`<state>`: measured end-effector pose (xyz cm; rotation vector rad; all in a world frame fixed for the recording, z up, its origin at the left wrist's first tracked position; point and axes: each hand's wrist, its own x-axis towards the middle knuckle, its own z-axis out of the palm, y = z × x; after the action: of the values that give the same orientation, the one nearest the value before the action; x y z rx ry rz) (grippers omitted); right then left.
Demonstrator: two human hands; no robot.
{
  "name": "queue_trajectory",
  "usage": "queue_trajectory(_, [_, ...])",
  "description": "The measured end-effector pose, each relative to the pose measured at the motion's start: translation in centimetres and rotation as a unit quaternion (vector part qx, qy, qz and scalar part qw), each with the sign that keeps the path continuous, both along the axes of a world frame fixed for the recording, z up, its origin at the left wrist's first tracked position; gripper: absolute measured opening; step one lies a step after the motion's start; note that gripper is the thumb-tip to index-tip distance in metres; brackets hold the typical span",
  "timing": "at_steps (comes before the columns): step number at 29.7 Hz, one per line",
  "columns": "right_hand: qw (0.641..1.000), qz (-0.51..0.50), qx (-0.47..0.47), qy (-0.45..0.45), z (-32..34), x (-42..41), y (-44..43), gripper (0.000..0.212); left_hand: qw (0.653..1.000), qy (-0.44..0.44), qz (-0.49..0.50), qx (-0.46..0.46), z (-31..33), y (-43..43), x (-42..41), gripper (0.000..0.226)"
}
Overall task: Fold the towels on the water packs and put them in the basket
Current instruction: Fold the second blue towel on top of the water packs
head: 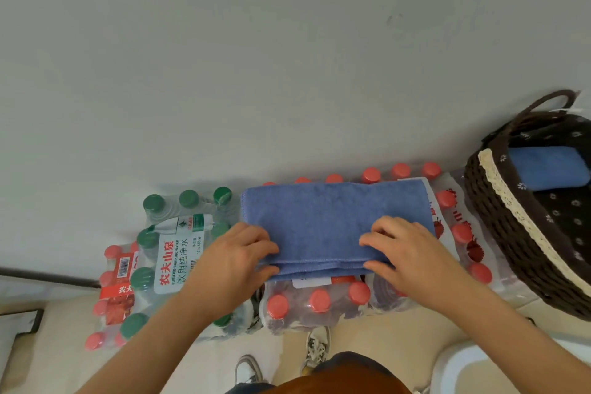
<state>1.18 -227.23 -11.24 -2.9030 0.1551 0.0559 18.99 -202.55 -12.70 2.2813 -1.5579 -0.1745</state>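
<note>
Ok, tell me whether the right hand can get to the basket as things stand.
Probably yes: the basket sits just right of the right hand, open-topped, nothing between them; but that hand now grips the folded towel.

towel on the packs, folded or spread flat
Folded at least once: the towel shows stacked layers along its near edge, where the left hand and right hand grip it.
</note>
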Motion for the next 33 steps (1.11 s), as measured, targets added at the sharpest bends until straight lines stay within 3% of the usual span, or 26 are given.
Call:
queue_trajectory(8, [0.995, -0.015, -0.08, -0.052, -0.6, -1.5, -0.3, 0.032, 0.995, -0.089, -0.047, 0.021, -0.9, 0.3, 0.4, 0.017])
queue_trajectory(16, [0.986, -0.064, -0.116, -0.098, -0.8, -3.0, -1.5, 0.024, 0.99, -0.132, -0.033, -0.045, 0.4, 1.3, 0.2, 0.032])
queue_trajectory(19, [0.985, -0.081, -0.115, -0.097, -0.9, -3.8, -1.9, 0.032, 0.99, -0.131, -0.048, -0.036, -0.1, 1.9, -0.3, 0.035])
queue_trajectory(23, [0.99, -0.09, -0.083, -0.071, -1.2, -4.6, -1.8, 0.037, 0.994, -0.094, -0.057, 0.006, -1.4, 2.5, -0.7, 0.04])
queue_trajectory(27, [0.992, -0.126, 0.01, 0.01, -0.5, -4.6, -2.3, 0.028, 0.997, 0.023, -0.018, 0.071, -0.8, 2.0, -0.2, 0.058])
queue_trajectory(30, [0.97, -0.205, 0.126, -0.017, 0.2, -3.2, -4.1, 0.017, 0.998, 0.053, 0.024, 0.028, 0.2, 0.5, 1.1, 0.033])
queue_trajectory(32, [0.965, -0.231, 0.1, -0.075, 0.1, -1.4, -6.0, 0.015, 0.997, 0.029, 0.062, -0.031, 0.9, -1.5, 2.2, 0.028])
queue_trajectory(33, [0.966, -0.229, 0.083, -0.083, 0.0, -0.4, -6.9, 0.025, 0.996, 0.014, 0.079, -0.047, 1.0, -2.7, 2.9, 0.031])
